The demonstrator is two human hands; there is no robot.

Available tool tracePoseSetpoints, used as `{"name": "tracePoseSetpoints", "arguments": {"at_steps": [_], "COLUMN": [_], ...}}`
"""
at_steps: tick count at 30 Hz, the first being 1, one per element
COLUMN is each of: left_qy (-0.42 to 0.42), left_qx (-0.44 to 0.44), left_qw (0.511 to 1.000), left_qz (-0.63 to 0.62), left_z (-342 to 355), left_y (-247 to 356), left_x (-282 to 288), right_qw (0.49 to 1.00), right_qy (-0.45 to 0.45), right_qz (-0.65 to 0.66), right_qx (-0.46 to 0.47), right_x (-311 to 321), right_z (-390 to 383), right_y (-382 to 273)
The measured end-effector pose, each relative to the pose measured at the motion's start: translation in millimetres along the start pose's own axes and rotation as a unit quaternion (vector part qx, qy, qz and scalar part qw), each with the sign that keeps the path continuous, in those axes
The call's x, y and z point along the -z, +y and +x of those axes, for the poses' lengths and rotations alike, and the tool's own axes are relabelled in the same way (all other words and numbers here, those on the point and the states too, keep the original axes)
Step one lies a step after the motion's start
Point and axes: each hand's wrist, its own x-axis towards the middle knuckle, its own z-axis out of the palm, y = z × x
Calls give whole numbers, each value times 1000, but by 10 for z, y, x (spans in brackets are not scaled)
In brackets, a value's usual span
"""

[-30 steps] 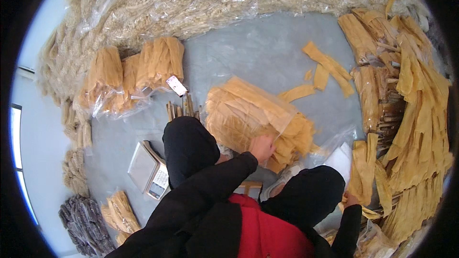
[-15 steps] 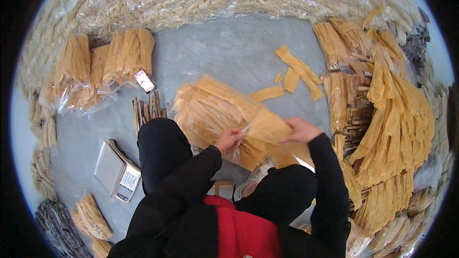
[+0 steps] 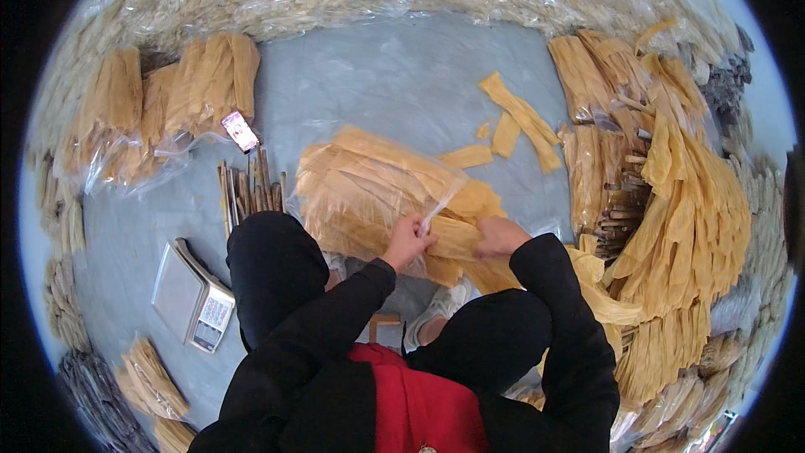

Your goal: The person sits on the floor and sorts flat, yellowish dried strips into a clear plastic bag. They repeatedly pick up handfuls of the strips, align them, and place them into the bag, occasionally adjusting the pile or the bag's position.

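Observation:
A clear plastic bag (image 3: 352, 201) packed with flat, yellow-tan dried strips lies in front of my knees, its mouth toward the right. My left hand (image 3: 408, 242) pinches the edge of the bag's mouth, pulling the film into a crease. At the right end of the bundle, my right hand (image 3: 501, 236) has its fingers closed on yellow-tan strips (image 3: 461, 239) that stick out of the mouth. Its fingertips are partly hidden.
Loose strips (image 3: 524, 126) lie on the grey floor beyond the bag. A large heap of strips (image 3: 692, 226) stands at right. Filled bags (image 3: 210, 84), a phone (image 3: 240, 132) and brown sticks (image 3: 256, 189) are at left. A scale (image 3: 194, 294) sits by my left knee.
My right hand has moved slightly left and down; the blurred strips it held up now lie lower against the bundle. My left hand still pinches the bag. The whole view has shifted slightly.

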Motion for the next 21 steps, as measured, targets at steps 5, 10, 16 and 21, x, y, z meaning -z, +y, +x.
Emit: {"name": "tracePoseSetpoints", "arguments": {"at_steps": [5,10,16,21], "left_qy": [77,129,78,70], "left_qx": [-88,-131,-58,-70], "left_qw": [966,959,980,975], "left_qz": [232,216,176,196], "left_z": [-272,-347,-273,-271], "left_y": [427,437,130,281], "left_x": [-224,-256,-104,-127], "right_qw": [997,976,951,956], "right_qy": [-34,113,104,120], "right_qz": [-57,40,186,217], "right_qx": [48,183,223,156], "right_x": [42,-135,-427,-629], "right_z": [189,406,240,-571], "right_y": [-176,-188,-131,344]}}
